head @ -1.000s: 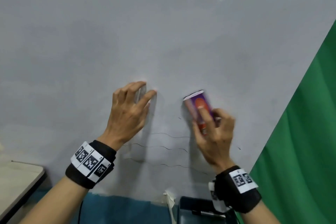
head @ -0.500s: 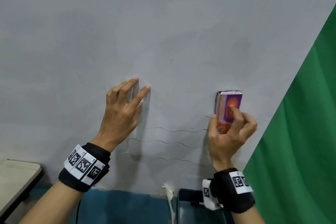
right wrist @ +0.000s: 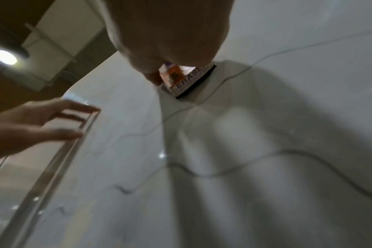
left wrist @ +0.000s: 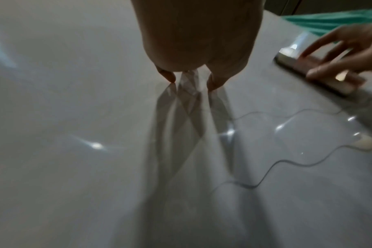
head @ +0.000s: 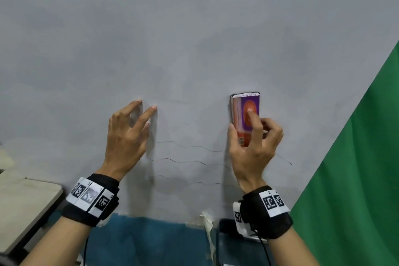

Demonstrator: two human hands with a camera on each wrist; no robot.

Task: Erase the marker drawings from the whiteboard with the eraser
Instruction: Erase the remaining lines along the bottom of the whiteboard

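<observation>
The right hand (head: 252, 147) grips the eraser (head: 246, 114) upright, forefinger along its back, pressing it flat to the whiteboard (head: 194, 39) at about three o'clock of the head view's centre. The left hand (head: 127, 136) is released, its straight fingertips (head: 153, 107) touching the board at nine o'clock from the eraser. Three wavy marker lines (head: 183, 161) run between the hands, toward six o'clock.

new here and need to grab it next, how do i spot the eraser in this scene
Look at the big pale whiteboard that fills the view. On its right part, above the wavy black marker lines, the right hand holds a small upright block: the eraser. It is the only purple and orange thing on the board.
</observation>
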